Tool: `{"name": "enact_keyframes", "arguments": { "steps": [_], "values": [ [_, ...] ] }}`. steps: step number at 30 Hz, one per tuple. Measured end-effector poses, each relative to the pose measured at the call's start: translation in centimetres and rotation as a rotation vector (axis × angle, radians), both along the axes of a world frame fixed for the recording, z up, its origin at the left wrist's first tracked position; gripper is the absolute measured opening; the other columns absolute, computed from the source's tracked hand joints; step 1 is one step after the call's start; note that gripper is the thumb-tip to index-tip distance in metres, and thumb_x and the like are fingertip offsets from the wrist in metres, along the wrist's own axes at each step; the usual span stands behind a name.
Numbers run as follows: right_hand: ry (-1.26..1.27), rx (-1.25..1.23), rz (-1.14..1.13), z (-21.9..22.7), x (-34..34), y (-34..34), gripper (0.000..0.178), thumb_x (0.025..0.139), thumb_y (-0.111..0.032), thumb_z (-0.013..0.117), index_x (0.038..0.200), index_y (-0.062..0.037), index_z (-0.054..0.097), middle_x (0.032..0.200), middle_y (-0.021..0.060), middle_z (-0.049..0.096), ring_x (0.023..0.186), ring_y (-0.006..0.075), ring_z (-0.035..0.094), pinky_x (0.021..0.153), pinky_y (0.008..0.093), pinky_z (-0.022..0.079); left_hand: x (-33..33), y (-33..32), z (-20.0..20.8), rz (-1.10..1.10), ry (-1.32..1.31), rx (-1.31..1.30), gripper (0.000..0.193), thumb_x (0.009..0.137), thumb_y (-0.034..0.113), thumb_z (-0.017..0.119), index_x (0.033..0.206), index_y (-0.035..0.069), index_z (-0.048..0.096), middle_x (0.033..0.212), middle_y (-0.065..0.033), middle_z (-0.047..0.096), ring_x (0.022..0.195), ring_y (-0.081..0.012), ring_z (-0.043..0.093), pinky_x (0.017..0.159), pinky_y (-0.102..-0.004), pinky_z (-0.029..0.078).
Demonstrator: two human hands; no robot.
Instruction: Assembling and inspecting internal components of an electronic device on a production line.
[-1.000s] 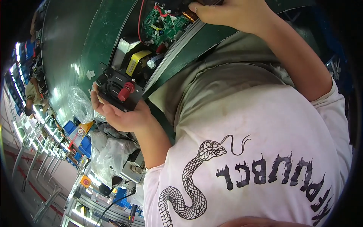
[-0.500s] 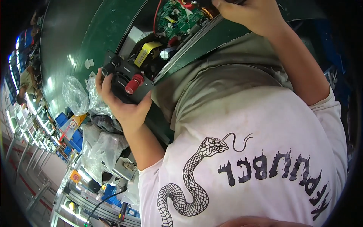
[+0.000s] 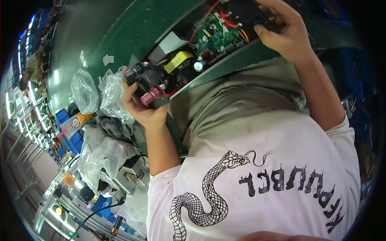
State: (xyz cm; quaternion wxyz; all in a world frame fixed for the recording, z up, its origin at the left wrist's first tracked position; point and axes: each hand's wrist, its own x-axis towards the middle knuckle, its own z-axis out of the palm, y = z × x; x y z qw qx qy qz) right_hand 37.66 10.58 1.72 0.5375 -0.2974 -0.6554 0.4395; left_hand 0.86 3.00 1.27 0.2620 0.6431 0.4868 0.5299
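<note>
Hands (image 3: pixel 140 106) grip boxy metal chassis (image 3: pixel 189 60), green board (image 3: pixel 215 34).

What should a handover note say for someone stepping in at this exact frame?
Left hand: grips the near end panel of the open electronics unit, thumb beside the red terminal knob.
Right hand: closed over the far end of the unit, next to the green circuit board.
Unit: lies lengthwise between both hands at the edge of the green mat, top open, yellow component and red wires exposed.
Done: cover is off or not fitted.
Left: cannot tell which internal step is pending.
Nearby: crumpled plastic bags left of the left hand.
</note>
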Motion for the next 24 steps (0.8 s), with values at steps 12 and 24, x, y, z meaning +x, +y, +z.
{"name": "enact_keyframes", "arguments": {
  "steps": [12, 24],
  "values": [
    [-0.163, -0.125, -0.138, -1.1, 0.0, -0.7, 0.06, 0.072, 0.011, 0.063, 0.129, -0.0057, 0.058, 0.125, 0.0035, 0.059, 0.103, 0.0099, 0.058, 0.068, 0.0204, 0.049, 1.3, -0.4, 0.9, 0.021, 0.015, -0.024, 0.078, 0.063, -0.002, 0.079, 0.129, 0.013, 0.039, 0.153, -0.0297, 0.025, 0.128, -0.0392, 0.049, 0.105, -0.0457, 0.045],
    [-0.182, 0.004, -0.119, -0.7, -0.1, -0.5, 0.061, 0.067, 0.01, 0.064, 0.127, -0.0048, 0.06, 0.125, 0.0065, 0.061, 0.095, 0.0113, 0.062, 0.062, 0.0184, 0.047, 0.6, -0.8, 3.9, -0.206, 0.141, -0.087, 0.089, 0.069, 0.025, 0.085, 0.141, 0.007, 0.037, 0.154, -0.0248, 0.026, 0.135, -0.0355, 0.043, 0.111, -0.0458, 0.036]
  ]
}}
